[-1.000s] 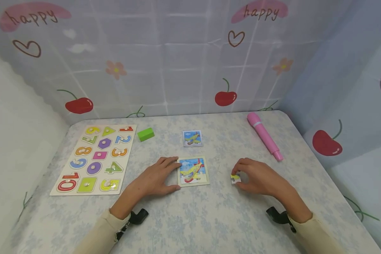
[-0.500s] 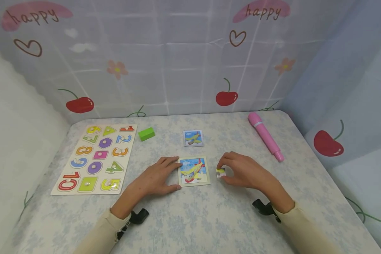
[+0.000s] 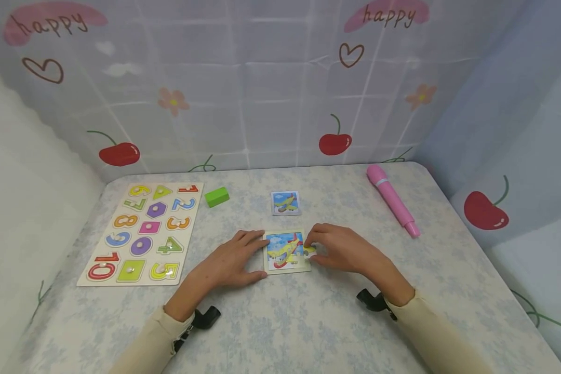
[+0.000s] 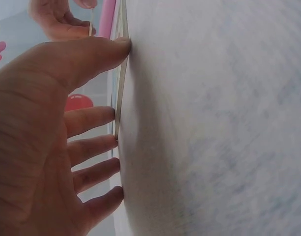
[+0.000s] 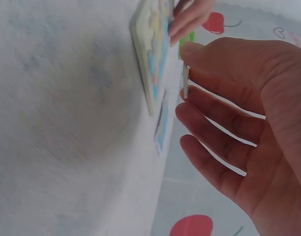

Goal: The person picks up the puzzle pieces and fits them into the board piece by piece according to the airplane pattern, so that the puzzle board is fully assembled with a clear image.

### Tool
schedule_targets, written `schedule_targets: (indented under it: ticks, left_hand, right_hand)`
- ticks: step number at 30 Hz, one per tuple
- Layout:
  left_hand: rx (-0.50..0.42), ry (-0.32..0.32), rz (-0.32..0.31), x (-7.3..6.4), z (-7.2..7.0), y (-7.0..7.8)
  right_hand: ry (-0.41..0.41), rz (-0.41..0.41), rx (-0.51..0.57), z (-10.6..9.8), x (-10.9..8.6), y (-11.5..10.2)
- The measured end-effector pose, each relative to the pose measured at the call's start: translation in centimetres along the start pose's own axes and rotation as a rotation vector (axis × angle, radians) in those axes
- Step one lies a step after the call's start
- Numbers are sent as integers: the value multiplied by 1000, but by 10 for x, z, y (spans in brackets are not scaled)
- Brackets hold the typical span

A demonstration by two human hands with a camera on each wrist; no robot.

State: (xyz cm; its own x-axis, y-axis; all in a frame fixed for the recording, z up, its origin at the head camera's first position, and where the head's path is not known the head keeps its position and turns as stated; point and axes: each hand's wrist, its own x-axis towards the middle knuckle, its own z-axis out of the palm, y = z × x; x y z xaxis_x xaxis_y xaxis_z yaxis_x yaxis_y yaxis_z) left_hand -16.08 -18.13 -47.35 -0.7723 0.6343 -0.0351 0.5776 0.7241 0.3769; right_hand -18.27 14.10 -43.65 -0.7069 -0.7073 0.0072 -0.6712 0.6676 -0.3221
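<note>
A small square jigsaw board (image 3: 287, 271) with an airplane picture lies mid-table in the head view; a pale gap shows at its lower right. Spread along its left edge, my left hand (image 3: 231, 262) touches the frame with thumb and fingertips, fingers fairly straight. Between thumb and fingers my right hand (image 3: 343, 250) pinches a yellow-and-white jigsaw piece (image 3: 310, 251) at the board's right edge. In the right wrist view the piece (image 5: 185, 81) is edge-on, held upright and apart from the board (image 5: 146, 59).
Behind the board lies a small airplane picture card (image 3: 285, 203). A green block (image 3: 217, 197) and a number-and-shape peg board (image 3: 140, 234) are to the left. A pink microphone-shaped stick (image 3: 393, 201) lies at the back right. Printed curtains (image 3: 280, 83) hang behind the table.
My right hand has moved left with the jigsaw piece, from well right of the board to its right edge. The left hand has stayed in place on the board.
</note>
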Motion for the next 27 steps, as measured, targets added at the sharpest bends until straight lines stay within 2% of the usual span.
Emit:
schedule_targets:
  ticks: [14, 27]
  left_hand:
    - [-3, -23, -25, 2, 0, 1]
    - [2, 3, -6, 1, 2, -1]
  right_hand:
    - [8, -62, -43, 26, 8, -10]
    - [8, -92, -55, 29, 8, -9]
